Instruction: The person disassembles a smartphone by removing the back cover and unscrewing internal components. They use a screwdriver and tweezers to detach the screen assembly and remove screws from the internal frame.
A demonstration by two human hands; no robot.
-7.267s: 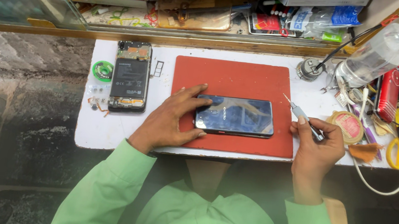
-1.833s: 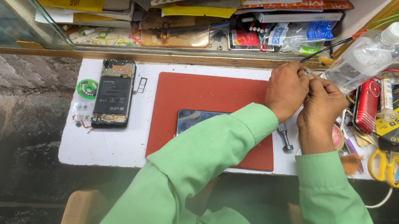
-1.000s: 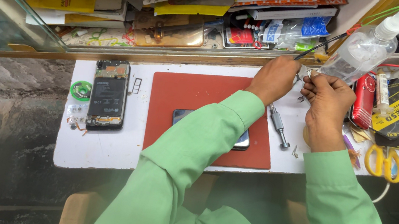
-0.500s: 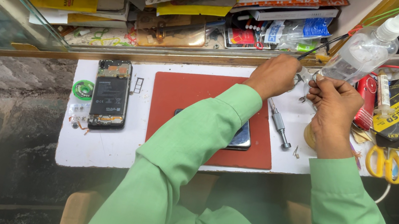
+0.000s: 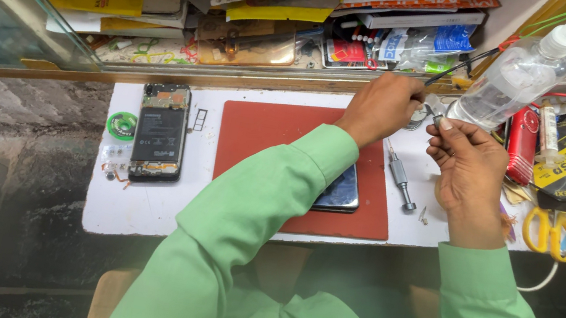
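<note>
From the head camera, looking down over green sleeves, the left hand reaches across the red mat to the far right corner of the white tabletop, and its fingers are closed together at the tip; what they pinch is hidden by the knuckles, so I cannot tell whether anything is in them. The right hand is raised just beside it, thumb and forefinger clamped on a small metal part, too small to identify. That part lies just to the right of the left fingertips, almost touching them, so both hands are equally close to it, meeting in front of the clear pump bottle. Below the hands a small screwdriver lies free on the table at the mat's right edge, its long axis running away from the person, tilted a little left at the far end; the right hand is the nearer one to it. A phone rests on the mat, partly under the left sleeve. An opened phone lies well apart on the left, and yellow scissors lie to the right.
</note>
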